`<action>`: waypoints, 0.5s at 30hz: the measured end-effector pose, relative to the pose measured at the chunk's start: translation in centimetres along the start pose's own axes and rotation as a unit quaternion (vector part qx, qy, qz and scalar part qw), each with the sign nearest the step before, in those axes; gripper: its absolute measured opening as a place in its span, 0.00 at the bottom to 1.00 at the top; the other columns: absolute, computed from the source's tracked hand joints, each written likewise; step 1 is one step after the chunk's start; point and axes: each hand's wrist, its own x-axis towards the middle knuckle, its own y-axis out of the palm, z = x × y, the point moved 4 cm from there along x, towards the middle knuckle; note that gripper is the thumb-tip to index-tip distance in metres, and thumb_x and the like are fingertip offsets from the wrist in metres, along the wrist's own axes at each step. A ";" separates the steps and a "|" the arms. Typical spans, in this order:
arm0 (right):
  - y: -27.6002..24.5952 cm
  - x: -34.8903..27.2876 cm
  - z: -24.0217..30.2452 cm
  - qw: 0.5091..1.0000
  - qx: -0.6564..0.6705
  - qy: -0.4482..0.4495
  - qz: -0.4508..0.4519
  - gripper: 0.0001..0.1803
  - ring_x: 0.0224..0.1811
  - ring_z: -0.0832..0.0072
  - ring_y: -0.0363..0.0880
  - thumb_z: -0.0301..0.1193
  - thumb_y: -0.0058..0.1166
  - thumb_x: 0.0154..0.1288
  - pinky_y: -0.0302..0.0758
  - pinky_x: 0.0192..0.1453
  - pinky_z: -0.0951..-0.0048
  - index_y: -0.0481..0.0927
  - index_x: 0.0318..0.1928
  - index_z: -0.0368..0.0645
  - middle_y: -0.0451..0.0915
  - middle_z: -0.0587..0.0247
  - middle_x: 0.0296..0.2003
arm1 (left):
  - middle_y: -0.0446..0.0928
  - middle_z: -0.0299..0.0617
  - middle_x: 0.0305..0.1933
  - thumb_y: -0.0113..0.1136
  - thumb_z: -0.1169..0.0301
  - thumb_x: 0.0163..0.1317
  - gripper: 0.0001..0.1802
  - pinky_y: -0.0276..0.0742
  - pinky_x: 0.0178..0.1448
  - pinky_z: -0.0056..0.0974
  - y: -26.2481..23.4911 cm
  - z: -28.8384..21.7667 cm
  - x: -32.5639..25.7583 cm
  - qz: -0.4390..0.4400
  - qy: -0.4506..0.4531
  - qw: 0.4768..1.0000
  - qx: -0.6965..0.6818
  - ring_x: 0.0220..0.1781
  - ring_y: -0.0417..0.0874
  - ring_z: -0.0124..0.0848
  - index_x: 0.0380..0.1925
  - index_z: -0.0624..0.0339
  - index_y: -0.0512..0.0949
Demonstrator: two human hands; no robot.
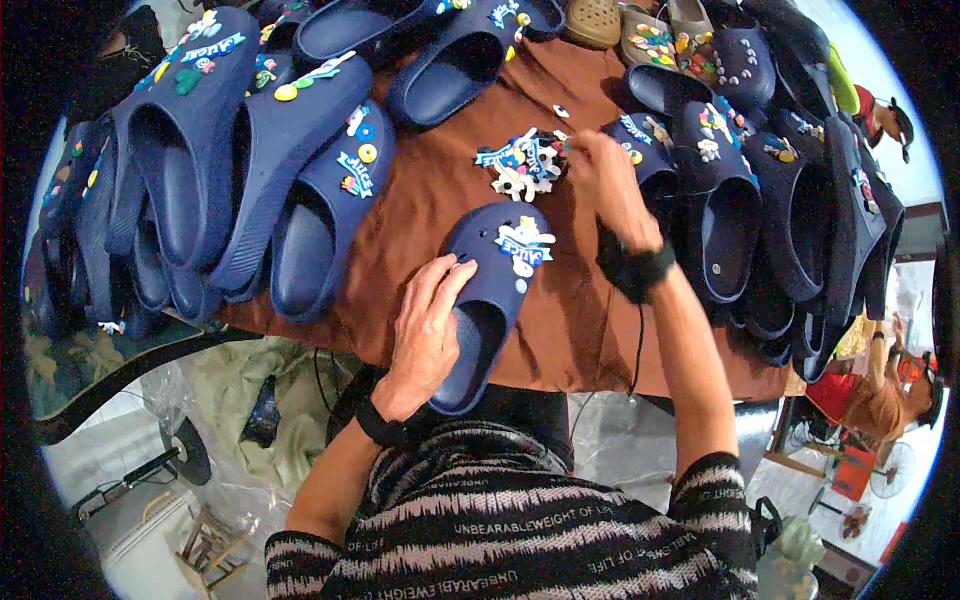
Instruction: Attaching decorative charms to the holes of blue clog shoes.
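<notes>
My left hand (425, 325) holds a navy blue clog (485, 265) on the cloth in front of me, fingers laid over its upper and thumb side low by the opening. On that clog's upper sit a white character charm with a blue lettered banner (522, 245) and a small pale round charm (521, 286). Just beyond the toe lies a pile of loose shoe charms (525, 165), white, black, blue and yellow. At the pile's right edge is my right hand (612, 185), its fingers bent together in a pinch; whatever is between the fingertips is too small to make out.
Navy clogs with charms (325, 215) stand crowded on the left, and more clogs (715, 210) line the right. Tan and brown clogs (595, 22) lie at the back. Brown cloth (430, 170) covers the table. A black cord (640, 350) hangs by my right wrist. Other people (880, 390) are at far right.
</notes>
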 end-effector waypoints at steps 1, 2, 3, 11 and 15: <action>0.5 1.7 -2.0 0.999 -0.038 -0.020 -0.011 0.09 0.45 0.40 0.83 0.27 0.54 0.67 0.80 0.49 0.47 0.83 0.40 0.35 0.84 0.38 0.39 | 0.69 0.54 0.67 0.49 0.89 0.56 0.35 0.67 0.73 0.52 0.1 -0.2 0.2 0.001 0.008 1.000 -0.005 0.69 0.70 0.55 0.66 0.58 0.72; 1.5 3.4 -4.2 0.998 -0.055 0.012 0.000 0.09 0.46 0.40 0.83 0.28 0.55 0.67 0.80 0.50 0.46 0.83 0.42 0.35 0.84 0.36 0.39 | 0.69 0.54 0.66 0.50 0.89 0.56 0.35 0.67 0.73 0.52 0.2 -0.4 0.2 0.001 0.012 1.000 -0.007 0.69 0.70 0.55 0.66 0.59 0.72; 2.7 4.9 -5.8 0.997 -0.069 0.041 0.014 0.11 0.47 0.40 0.83 0.28 0.56 0.66 0.80 0.51 0.46 0.84 0.45 0.36 0.84 0.35 0.39 | 0.69 0.54 0.66 0.50 0.89 0.56 0.35 0.67 0.73 0.52 0.1 -0.4 0.3 -0.002 0.007 1.000 -0.002 0.69 0.70 0.55 0.66 0.59 0.72; 6.0 8.5 -9.1 0.986 -0.135 0.049 0.089 0.18 0.54 0.44 0.82 0.33 0.59 0.65 0.77 0.59 0.51 0.84 0.53 0.38 0.84 0.39 0.49 | 0.69 0.54 0.67 0.53 0.89 0.50 0.40 0.64 0.76 0.51 0.6 0.5 -0.1 -0.009 -0.022 0.997 -0.067 0.70 0.69 0.54 0.69 0.62 0.66; 4.7 7.7 -7.4 0.992 -0.113 0.053 0.021 0.16 0.45 0.51 0.87 0.33 0.58 0.68 0.80 0.53 0.57 0.84 0.50 0.36 0.86 0.43 0.39 | 0.67 0.57 0.70 0.55 0.89 0.54 0.40 0.65 0.76 0.48 0.3 0.5 -0.3 -0.003 -0.030 0.999 -0.041 0.71 0.70 0.53 0.71 0.64 0.64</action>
